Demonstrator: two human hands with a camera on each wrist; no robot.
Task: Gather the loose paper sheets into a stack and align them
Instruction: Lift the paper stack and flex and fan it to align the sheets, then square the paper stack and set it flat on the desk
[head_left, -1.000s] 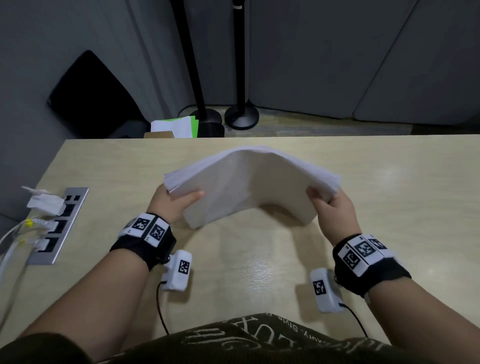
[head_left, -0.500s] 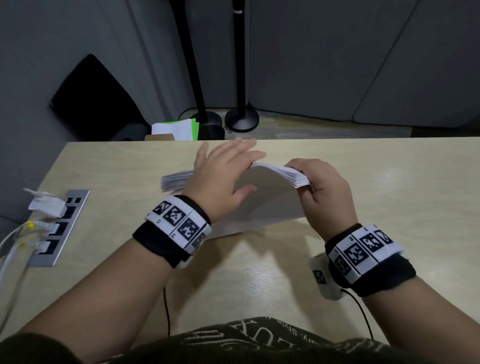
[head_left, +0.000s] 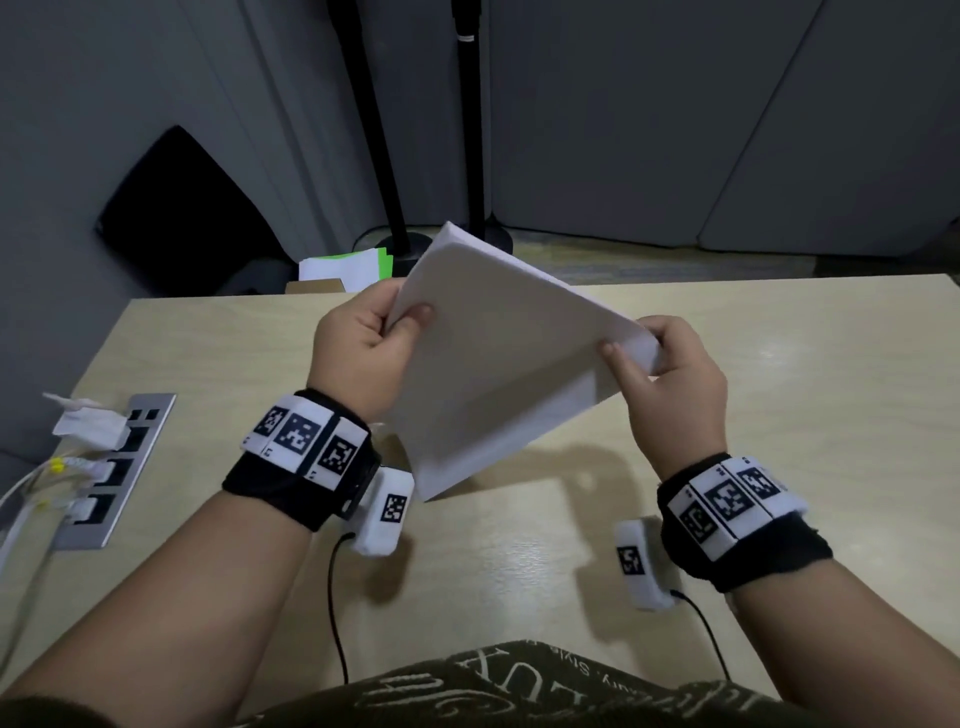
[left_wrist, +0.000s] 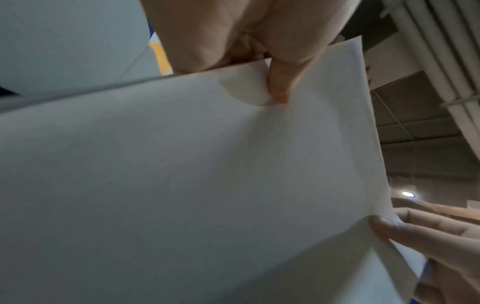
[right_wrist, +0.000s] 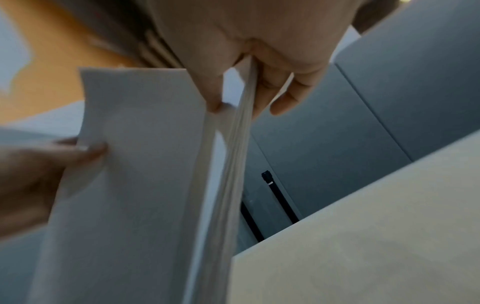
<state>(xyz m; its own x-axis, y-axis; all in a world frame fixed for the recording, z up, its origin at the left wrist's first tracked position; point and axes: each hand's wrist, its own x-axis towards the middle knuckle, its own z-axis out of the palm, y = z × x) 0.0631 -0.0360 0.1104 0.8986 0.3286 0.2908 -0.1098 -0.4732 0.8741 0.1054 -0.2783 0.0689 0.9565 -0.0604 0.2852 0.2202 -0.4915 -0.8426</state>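
Observation:
A thick stack of white paper sheets (head_left: 498, 358) stands tilted on one corner, held above the light wooden table (head_left: 779, 415). My left hand (head_left: 363, 343) grips its upper left edge, thumb on the near face. My right hand (head_left: 670, 364) pinches its right corner, thumb in front and fingers behind. In the left wrist view the paper stack (left_wrist: 207, 185) fills the picture, with my left hand's thumb (left_wrist: 279, 82) pressed on it. In the right wrist view the stack's edge (right_wrist: 228, 164) runs between thumb and fingers of my right hand (right_wrist: 244, 96).
A metal socket panel (head_left: 111, 467) with white plugs and cables sits in the table at the left. Two black stand poles (head_left: 384, 156) rise beyond the far edge, beside a green and white paper pile (head_left: 348, 267) on the floor.
The stack lay low and bent over the table a second ago. Both hands shifted their hold, and it has since been lifted and turned up onto a corner.

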